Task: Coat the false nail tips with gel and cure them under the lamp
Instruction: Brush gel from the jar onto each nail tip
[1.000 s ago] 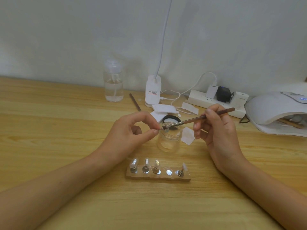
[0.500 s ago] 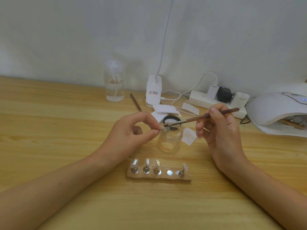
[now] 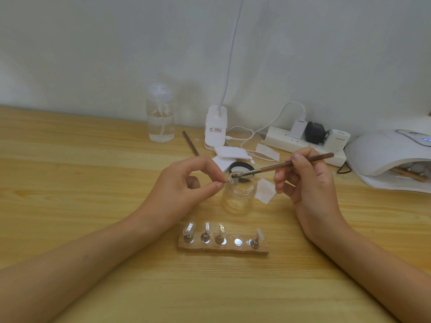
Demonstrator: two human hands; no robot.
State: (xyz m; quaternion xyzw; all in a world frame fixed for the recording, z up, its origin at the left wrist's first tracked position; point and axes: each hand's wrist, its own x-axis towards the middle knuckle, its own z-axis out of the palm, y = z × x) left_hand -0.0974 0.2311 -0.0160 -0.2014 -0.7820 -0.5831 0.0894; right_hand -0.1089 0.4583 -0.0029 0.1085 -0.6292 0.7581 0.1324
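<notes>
My left hand (image 3: pixel 184 187) pinches a small metal peg carrying a clear false nail tip (image 3: pixel 233 182) between thumb and forefinger, over the open glass jar (image 3: pixel 238 197). My right hand (image 3: pixel 307 183) grips a brown gel brush (image 3: pixel 284 164), whose bristle end touches that nail tip. In front of me a wooden holder (image 3: pixel 224 249) carries several pegs with nail tips and one bare metal seat. The white curing lamp (image 3: pixel 387 157) sits at the right edge, another wooden holder partly visible inside it.
A clear pump bottle (image 3: pixel 161 117) stands at the back. A desk lamp base (image 3: pixel 215 129), power strip (image 3: pixel 303 142) with plugs and cables, white wipes (image 3: pixel 229 152), the jar's black lid (image 3: pixel 241 169) and a second brush (image 3: pixel 190 143) lie behind the jar.
Both hands stay almost in place. The brush tip has shifted slightly along the nail tip held over the jar.
</notes>
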